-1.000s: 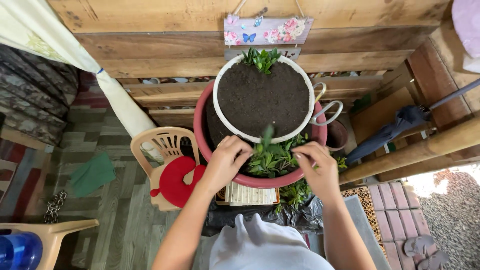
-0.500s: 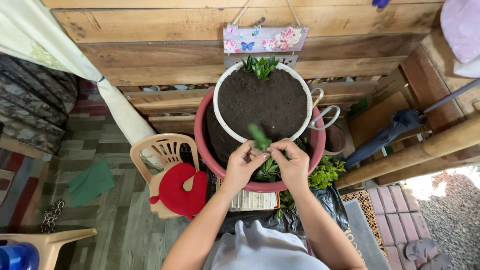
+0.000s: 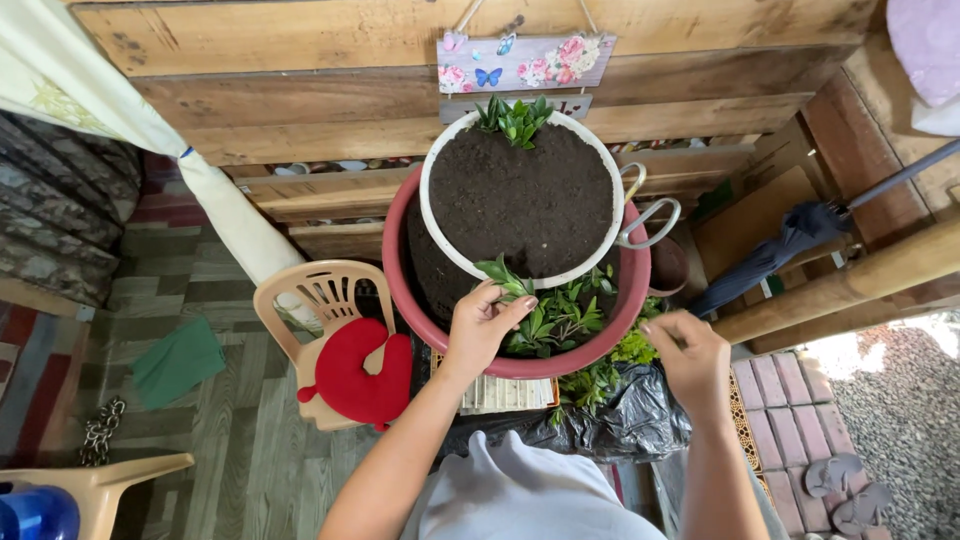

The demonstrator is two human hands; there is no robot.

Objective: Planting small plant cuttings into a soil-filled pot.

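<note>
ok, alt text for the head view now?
A person's left hand sets a leafy cutting into the soil of a red pot that holds a white soil-filled pot; the right hand hovers beside it.

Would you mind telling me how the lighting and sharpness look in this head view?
Head view: even, soft daylight; gravel at lower right is overexposed; the left hand on the green cutting is sharp; wide-angle lens bows the wooden planks.
</note>
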